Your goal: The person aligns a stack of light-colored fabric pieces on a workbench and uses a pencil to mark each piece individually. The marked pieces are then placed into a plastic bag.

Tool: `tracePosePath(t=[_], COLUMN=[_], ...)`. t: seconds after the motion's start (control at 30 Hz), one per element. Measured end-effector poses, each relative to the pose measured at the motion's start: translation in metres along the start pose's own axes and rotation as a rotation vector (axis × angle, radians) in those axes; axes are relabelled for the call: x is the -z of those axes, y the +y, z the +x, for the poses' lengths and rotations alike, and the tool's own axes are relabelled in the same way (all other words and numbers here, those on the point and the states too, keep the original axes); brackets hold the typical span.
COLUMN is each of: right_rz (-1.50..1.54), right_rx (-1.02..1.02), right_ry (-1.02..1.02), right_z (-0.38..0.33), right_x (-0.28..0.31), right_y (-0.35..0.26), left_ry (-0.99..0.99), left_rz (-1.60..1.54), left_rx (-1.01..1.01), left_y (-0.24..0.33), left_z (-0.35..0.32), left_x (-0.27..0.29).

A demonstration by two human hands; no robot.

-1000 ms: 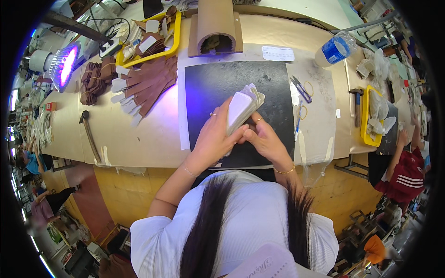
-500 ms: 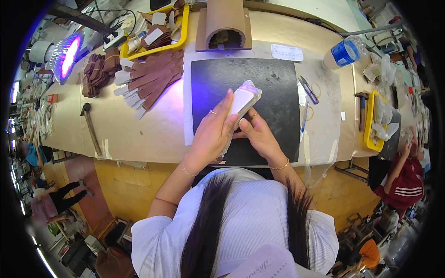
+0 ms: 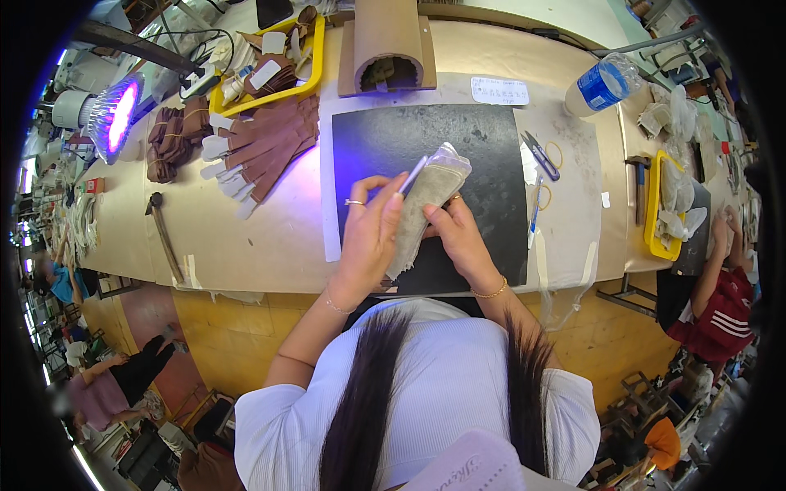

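Both my hands hold a flat grey-beige leather piece (image 3: 426, 200) with a pale lining, tilted up over a black cutting mat (image 3: 483, 139). My left hand (image 3: 368, 237) grips its left edge and pinches a thin white pen-like tool (image 3: 412, 177) against it. On the piece's right side my right hand (image 3: 458, 237) clasps it from below. A ring shows on my left hand, a bracelet on each wrist.
Brown leather pieces (image 3: 262, 143) and a yellow tray (image 3: 270, 78) lie at the far left, by a purple lamp (image 3: 115, 114) and a hammer (image 3: 164, 233). A cardboard arch (image 3: 389, 45), water bottle (image 3: 602, 82), scissors (image 3: 540, 155) and another yellow tray (image 3: 659, 204) are near. A person in red (image 3: 720, 295) sits right.
The leather piece has stayed in both hands and tipped a little further upright; my left hand has shifted along its left edge with the white tool.
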State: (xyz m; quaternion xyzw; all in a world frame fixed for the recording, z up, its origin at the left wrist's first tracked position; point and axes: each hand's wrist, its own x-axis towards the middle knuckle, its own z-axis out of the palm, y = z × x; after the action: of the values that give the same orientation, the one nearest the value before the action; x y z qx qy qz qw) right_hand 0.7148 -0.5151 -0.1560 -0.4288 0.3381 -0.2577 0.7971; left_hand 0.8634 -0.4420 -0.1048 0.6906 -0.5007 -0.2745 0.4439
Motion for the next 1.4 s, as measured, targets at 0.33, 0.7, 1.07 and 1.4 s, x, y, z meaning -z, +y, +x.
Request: tracePosePath(t=[0.33, 0.7, 1.07, 1.4], right_rz=[0.062, -0.044, -0.039, -0.470], right_rx=[0.020, 0.092, 0.049, 0.262], right_ry=[-0.066, -0.085, -0.210, 0.045], right_z=[-0.002, 0.001, -0.003, -0.002], right_x=[0.000, -0.001, 0.010, 0.003], right_y=[0.000, -0.007, -0.012, -0.020], left_ry=[0.143, -0.041, -0.295, -0.447], left_rz=[-0.364, -0.342, -0.667, -1.182], left_rx=[0.356, 0.183, 0.314, 0.700], left_y=[-0.014, 0.005, -0.027, -0.058], left_z=[0.014, -0.001, 0.013, -0.001], left_x=[0.049, 0.018, 0.016, -0.009])
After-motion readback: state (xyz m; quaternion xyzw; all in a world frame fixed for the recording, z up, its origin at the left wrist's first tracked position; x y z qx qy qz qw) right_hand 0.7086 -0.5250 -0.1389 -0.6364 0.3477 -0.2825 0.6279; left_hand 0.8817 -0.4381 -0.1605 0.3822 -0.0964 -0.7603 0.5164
